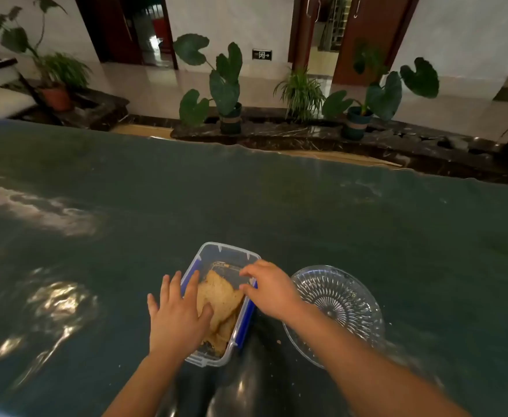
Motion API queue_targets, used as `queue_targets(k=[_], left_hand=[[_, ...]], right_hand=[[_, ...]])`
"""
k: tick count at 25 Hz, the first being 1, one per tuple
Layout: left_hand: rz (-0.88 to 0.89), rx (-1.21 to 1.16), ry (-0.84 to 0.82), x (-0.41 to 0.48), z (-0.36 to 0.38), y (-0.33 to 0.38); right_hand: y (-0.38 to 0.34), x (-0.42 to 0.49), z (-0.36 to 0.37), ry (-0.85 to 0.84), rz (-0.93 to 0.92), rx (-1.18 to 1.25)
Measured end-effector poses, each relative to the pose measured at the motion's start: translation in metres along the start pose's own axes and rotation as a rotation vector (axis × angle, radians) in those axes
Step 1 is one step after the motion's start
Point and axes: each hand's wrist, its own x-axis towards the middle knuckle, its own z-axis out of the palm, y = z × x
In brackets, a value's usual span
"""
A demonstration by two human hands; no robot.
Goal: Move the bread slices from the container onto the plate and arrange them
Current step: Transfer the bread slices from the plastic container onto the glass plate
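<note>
A clear plastic container point(228, 251) with blue side clips sits on the dark table near the front edge. Several bread slices point(221, 293) lie stacked inside it. My left hand point(176, 314) rests over the container's left wall, fingers spread, thumb touching the top slice. My right hand point(269, 288) hovers over the container's right rim, fingers curled down toward the bread, holding nothing that I can see. A clear cut-glass plate point(352, 299) stands just right of the container, with nothing on it; my right forearm crosses its near left part.
The dark glossy table point(246, 200) stretches far ahead and to both sides, with bright reflections at the left. Beyond its far edge are potted plants point(225, 85) on a stone ledge, and doors behind them.
</note>
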Motion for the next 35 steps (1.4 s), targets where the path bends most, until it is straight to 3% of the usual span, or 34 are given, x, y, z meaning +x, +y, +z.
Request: queue_targets(k=[7, 15, 23, 35], left_hand=[[-0.114, -0.124, -0.112, -0.008, 0.023, -0.021], [-0.196, -0.173, -0.036, -0.020, 0.035, -0.002], [-0.189, -0.127, 0.013, -0.025, 0.042, -0.004], [-0.201, -0.191, 0.040, -0.023, 0.044, -0.007]], right_hand=[[0.002, 0.000, 0.032, -0.122, -0.005, -0.088], [0.012, 0.006, 0.030, -0.092, -0.026, -0.205], [-0.019, 0.039, 0.056, -0.179, 0.084, -0.608], [-0.023, 0.034, 0.062, -0.068, 0.192, -0.325]])
